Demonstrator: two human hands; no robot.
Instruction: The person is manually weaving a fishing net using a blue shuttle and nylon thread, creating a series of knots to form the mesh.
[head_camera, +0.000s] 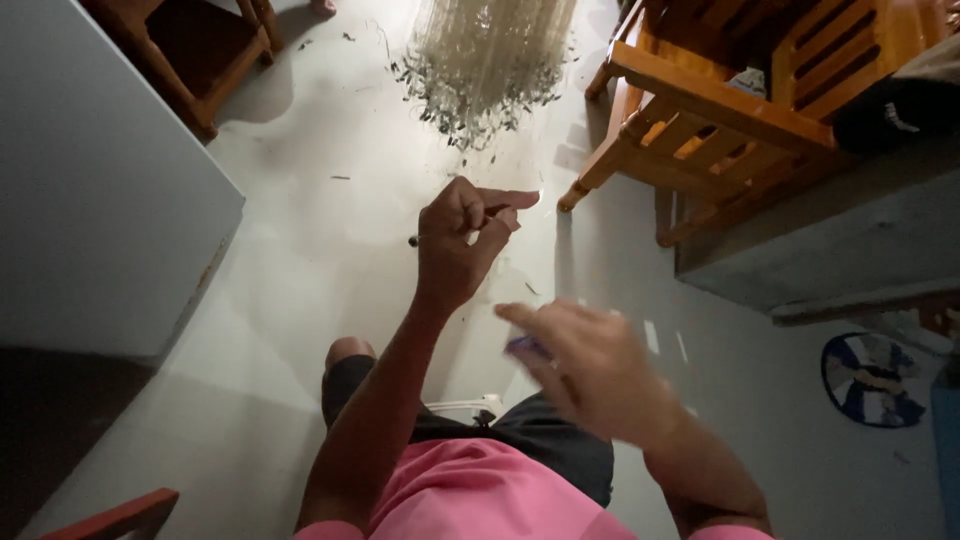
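My left hand (458, 238) is raised over the floor, fingers pinched on a thin dark stick (415, 241) whose end pokes out to the left of the fist. My right hand (590, 365) is nearer to me and blurred, closed around a small purple object (527, 346) that I cannot make out clearly. Farther away a heap of thin pale sticks (490, 55) lies on the floor, with dark trimmings scattered at its near end. My knee (348, 355) and pink shirt show at the bottom.
A wooden chair (700, 110) stands at the right, beside a grey ledge (830, 250). At the top left is a wooden stool (190, 50). A grey cabinet (90, 180) fills the left side. A round patterned fan (872, 378) lies on the floor at the right.
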